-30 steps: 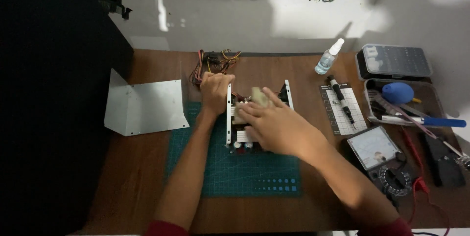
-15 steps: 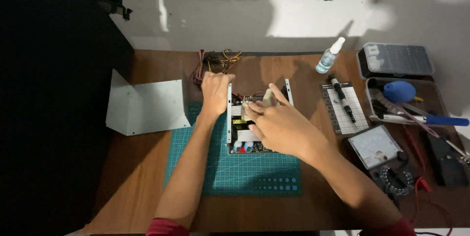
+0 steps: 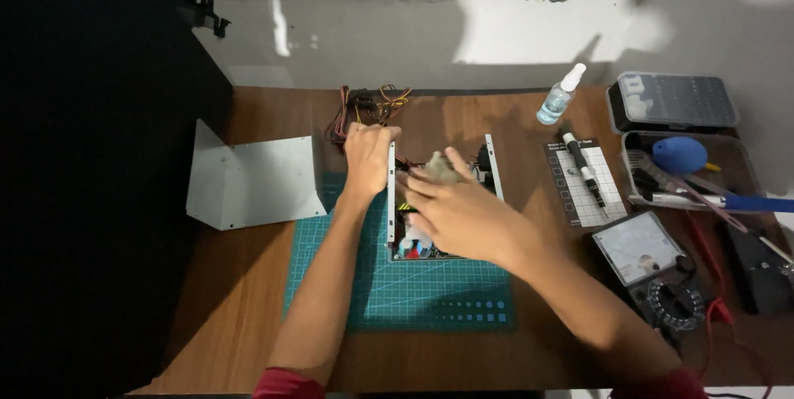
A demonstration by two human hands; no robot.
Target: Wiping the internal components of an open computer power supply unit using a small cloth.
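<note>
An open metal power-supply case (image 3: 493, 169) with a circuit board inside stands on a green cutting mat (image 3: 413, 291). My left hand (image 3: 367, 155) grips the case's left wall near its far end. My right hand (image 3: 451, 210) lies over the board inside the case, fingers closed on a pale grey wad, probably a cloth (image 3: 440, 169), pressed against the parts. A bundle of coloured wires (image 3: 364, 105) runs out from the far side of the case.
A bent grey metal cover (image 3: 252, 180) lies left of the mat. To the right are a spray bottle (image 3: 559, 95), a screwdriver on a white card (image 3: 584, 172), an analogue multimeter (image 3: 649, 262), a tool tray with a blue blower (image 3: 680, 155) and a parts box (image 3: 674, 101).
My right hand has slid toward me and slightly left over the board with the pale wad. My left hand has stayed on the case wall.
</note>
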